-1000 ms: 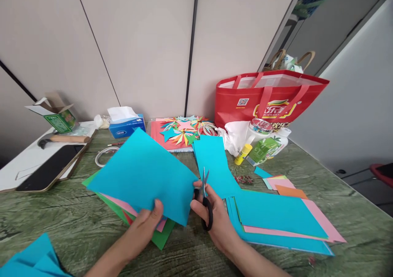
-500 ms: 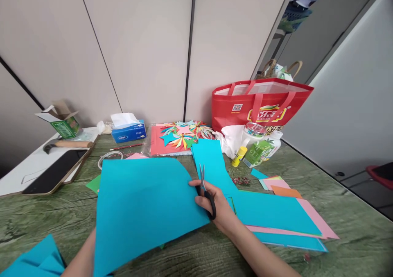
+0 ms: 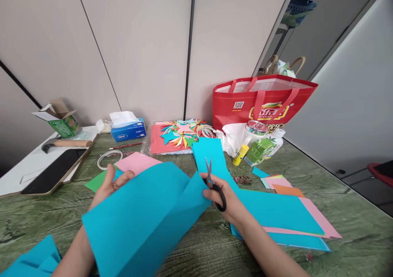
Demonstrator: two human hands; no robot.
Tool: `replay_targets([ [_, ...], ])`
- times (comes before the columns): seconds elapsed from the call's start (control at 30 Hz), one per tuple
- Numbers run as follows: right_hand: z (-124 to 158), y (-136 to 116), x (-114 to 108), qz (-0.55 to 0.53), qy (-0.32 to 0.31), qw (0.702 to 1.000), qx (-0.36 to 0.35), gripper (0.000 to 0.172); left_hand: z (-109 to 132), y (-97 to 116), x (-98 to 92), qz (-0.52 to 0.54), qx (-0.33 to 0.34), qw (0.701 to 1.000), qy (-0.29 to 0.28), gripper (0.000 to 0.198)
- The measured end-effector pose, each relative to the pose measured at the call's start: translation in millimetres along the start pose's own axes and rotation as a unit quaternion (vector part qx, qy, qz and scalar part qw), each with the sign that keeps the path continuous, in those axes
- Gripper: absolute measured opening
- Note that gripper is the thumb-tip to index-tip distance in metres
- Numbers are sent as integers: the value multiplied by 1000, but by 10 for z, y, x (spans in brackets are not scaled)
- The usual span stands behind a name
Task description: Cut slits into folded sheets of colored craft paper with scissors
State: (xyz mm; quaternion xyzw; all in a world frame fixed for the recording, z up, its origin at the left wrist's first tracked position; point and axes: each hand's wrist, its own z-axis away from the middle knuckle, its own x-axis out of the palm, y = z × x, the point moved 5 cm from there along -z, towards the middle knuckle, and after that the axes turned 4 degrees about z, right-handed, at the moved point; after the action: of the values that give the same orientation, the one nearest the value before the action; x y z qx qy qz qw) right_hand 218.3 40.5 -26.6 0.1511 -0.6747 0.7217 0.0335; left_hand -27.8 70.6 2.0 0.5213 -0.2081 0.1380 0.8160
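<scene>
Blue sheet (image 3: 138,223): raised over the table (image 3: 202,252), between the hands and partly in front of the left one. It is bent, with its lower part blurred.

Right hand (image 3: 231,201): closed around the scissors (image 3: 209,172), their tips slightly parted and pointing away from the person. Thumb and finger also meet the sheet's right corner, which appears pinched there. Left hand (image 3: 104,195): thumb and fingers spread apart, part of the hand behind the sheet; from where I stand, I cannot tell whether it touches the paper.

Just beyond the left hand I note a green sheet (image 3: 94,182), a pink sheet (image 3: 139,162) and a tape roll (image 3: 99,161); farther beyond, a tissue box (image 3: 128,132). Left of that hand lie a phone (image 3: 55,172) and a wooden-handled tool (image 3: 72,143). Folded blue paper (image 3: 33,256) lies left of the left forearm.

Right of the right hand, blue strips (image 3: 279,211) overlap pink ones (image 3: 321,219). Beyond that hand, a glue stick (image 3: 240,155) stands before a red bag (image 3: 229,109).
</scene>
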Motion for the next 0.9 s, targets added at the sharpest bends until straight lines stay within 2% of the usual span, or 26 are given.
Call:
replay_targets([
  [0.07, -21, 43, -74, -81, 57, 995, 20, 44, -18, -107, 33, 32, -48, 997, -52, 55],
  [0.17, -45, 102, -194, -166, 139, 976, 38, 56, -14, -250, 148, 33, -91, 982, -165, 51],
  [0.23, -55, 125, -241, -197, 172, 965, 40, 60, 17, -359, 225, 12, -144, 964, -225, 49],
  [0.3, -64, 137, -242, -218, 180, 958, 40, 60, 30, -409, 259, -11, -156, 957, -244, 45],
  [0.43, -77, 127, -160, -272, 151, 950, 21, 49, -42, -322, 158, -21, -79, 984, -160, 27],
  [0.5, -71, 133, -138, -283, 154, 946, 23, 44, -82, -247, 83, 0, -36, 992, -118, 28],
  [0.57, -57, 136, -118, -263, 155, 952, 35, 45, -108, -184, 40, 27, 0, 995, -94, 37],
  [0.67, -17, 117, -99, -153, 166, 973, 46, 47, -105, -169, 65, 23, 12, 996, -90, 51],
  [0.73, 8, 101, -74, -65, 163, 983, 49, 44, -79, -214, 123, -16, -10, 995, -100, 50],
  [0.83, 22, 50, -42, 40, 140, 989, 3, 40, -36, -289, 209, -83, -37, 989, -118, 42],
  [0.9, 46, 0, -92, 112, 183, 976, -47, 37, -34, -314, 220, -116, -39, 987, -108, 36],
])
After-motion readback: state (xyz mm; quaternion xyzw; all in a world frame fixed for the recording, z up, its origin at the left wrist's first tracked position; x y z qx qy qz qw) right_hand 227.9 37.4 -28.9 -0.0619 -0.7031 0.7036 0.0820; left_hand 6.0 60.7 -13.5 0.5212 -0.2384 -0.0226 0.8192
